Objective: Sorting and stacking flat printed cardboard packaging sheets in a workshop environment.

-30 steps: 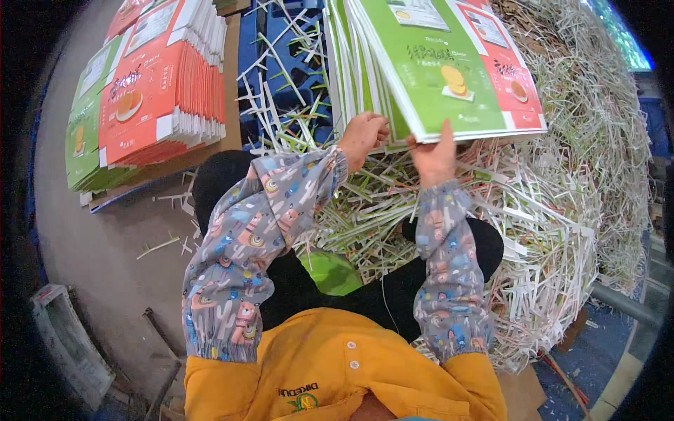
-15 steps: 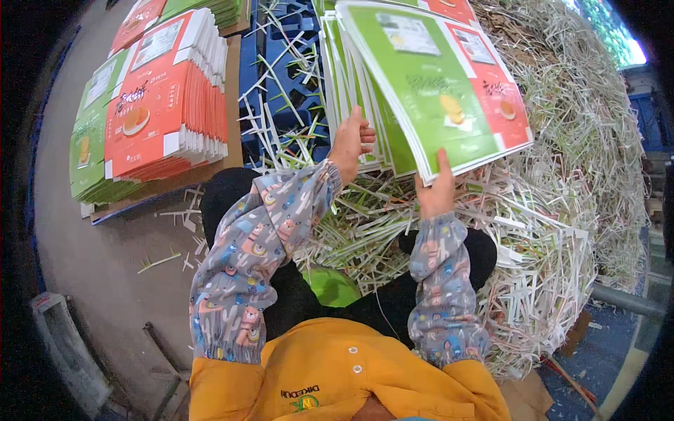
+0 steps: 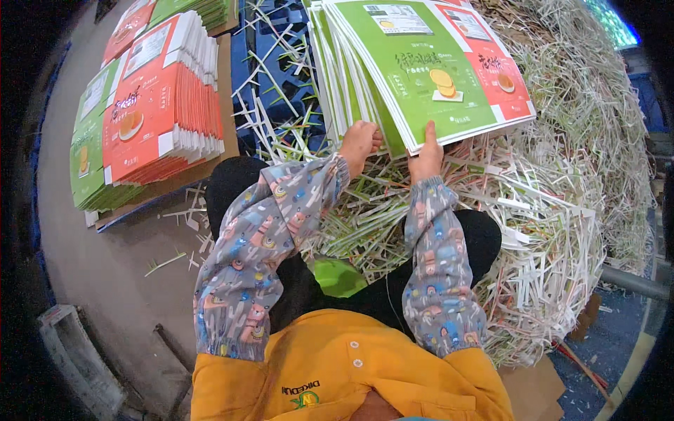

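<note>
A sheaf of printed card sheets (image 3: 449, 70), green on the left and red on the right, lies tilted above more sheets. My right hand (image 3: 426, 156) grips its near edge, thumb on top and the other fingers hidden underneath. Just left of that corner is my left hand (image 3: 361, 146), its fingers curled in front of the near ends of the lower green-and-white sheets (image 3: 344, 91). Whether it pinches one of them I cannot make out.
Tall stacks of red and green cut sheets (image 3: 144, 112) stand at the left on cardboard over a pallet. Paper offcut strips (image 3: 533, 245) heap up in front and along the right. Loose strips lie over a blue plastic pallet (image 3: 277, 84). Between my knees is a green object (image 3: 338, 277).
My left hand has moved a little right and nearer, its fingers curling in. My right hand has shifted slightly left, still on the sheaf's edge.
</note>
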The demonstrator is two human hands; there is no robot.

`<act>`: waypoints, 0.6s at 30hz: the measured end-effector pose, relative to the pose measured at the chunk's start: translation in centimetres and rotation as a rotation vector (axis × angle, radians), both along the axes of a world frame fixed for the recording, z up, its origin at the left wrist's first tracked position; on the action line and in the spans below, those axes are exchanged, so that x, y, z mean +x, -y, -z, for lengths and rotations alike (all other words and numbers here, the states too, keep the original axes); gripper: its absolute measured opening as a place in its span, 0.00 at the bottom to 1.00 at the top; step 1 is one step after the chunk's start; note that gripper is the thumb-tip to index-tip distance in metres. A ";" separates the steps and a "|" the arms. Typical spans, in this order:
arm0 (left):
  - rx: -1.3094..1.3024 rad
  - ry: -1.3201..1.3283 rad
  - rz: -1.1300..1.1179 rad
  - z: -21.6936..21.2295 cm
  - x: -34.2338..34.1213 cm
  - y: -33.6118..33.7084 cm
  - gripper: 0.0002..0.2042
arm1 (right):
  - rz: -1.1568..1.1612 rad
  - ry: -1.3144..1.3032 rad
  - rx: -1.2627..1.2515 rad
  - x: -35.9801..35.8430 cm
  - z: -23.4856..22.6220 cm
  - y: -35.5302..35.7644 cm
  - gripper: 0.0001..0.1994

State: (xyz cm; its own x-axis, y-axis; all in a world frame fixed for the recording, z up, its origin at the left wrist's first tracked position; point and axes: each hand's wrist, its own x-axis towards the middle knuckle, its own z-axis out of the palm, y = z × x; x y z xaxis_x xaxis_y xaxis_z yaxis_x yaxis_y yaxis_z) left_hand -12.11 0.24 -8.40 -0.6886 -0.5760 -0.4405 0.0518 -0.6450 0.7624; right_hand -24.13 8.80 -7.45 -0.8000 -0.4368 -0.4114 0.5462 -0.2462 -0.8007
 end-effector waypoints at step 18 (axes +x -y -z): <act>0.034 0.103 0.018 -0.9 0.0 -2.2 0.11 | -0.090 -0.043 0.168 0.6 2.3 -1.2 0.16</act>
